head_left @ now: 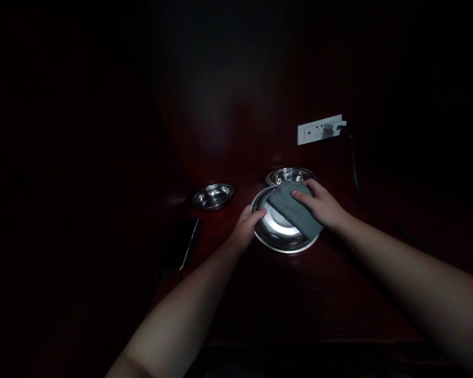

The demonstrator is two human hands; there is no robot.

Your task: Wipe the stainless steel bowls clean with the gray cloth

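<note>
My left hand (pixel 247 228) grips the left rim of a shiny metal plate (pixel 278 241), thumb on the inner side and fingers hidden beneath. The plate is held tilted above the dark red table. In my right hand (pixel 322 203) is a folded grey-green cloth (pixel 297 211), pinched with the thumb on top. It lies over the upper right part of the plate and its rim. Just behind the plate stands a small stack of metal bowls (pixel 289 175), partly covered by the cloth and my right hand.
Another metal bowl (pixel 213 196) sits to the left on the table (pixel 299 304). A dark phone (pixel 180 243) lies nearer on the left, with a cable at its lower end. On the wall, a white socket plate (pixel 309 132) holds a plugged-in charger (pixel 333 126), its cord (pixel 353 163) hanging down right.
</note>
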